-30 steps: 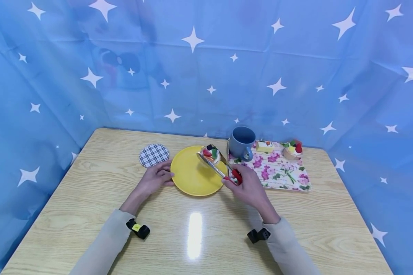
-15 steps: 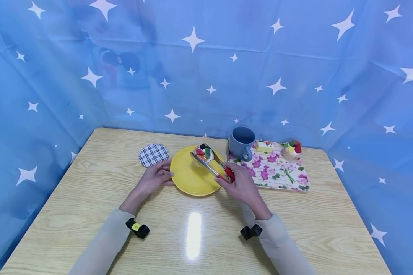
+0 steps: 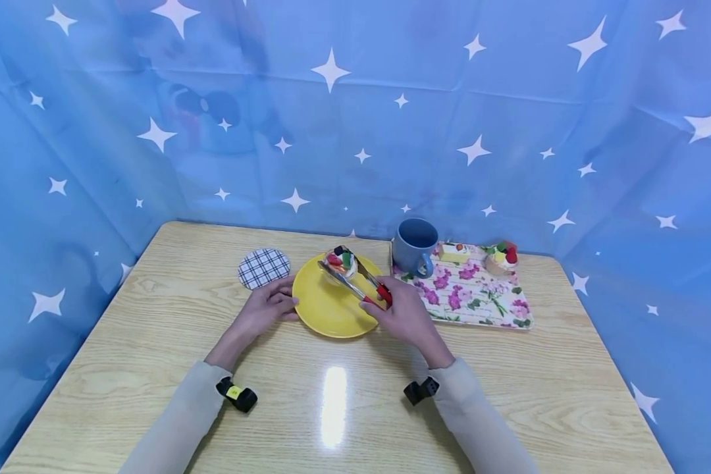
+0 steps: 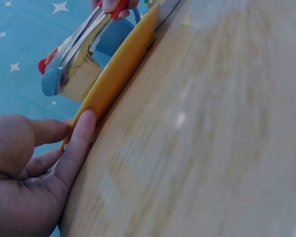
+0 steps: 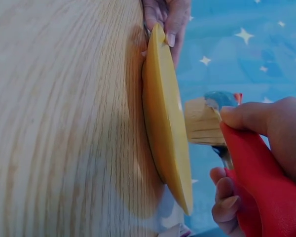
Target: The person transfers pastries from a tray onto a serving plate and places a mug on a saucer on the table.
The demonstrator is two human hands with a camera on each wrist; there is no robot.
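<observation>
One fruit tart [image 3: 340, 264]: apparently being placed, far edge, yellow plate [image 3: 328, 313]
Right grip [image 3: 405, 315]: curled round your tongs [image 5: 259, 177]
Left grip [image 3: 266, 307]: pinches plate's left rim
Tongs: likely lower, then loosen

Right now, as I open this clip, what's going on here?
A person is at a table, handling a cupcake with tongs. The right hand grips the tongs, which hold the cupcake over the yellow plate; I can't tell whether it touches the plate. The left hand holds the plate's left rim. On the flowered tray are a blue mug, a slice of cake and a second cupcake.
</observation>
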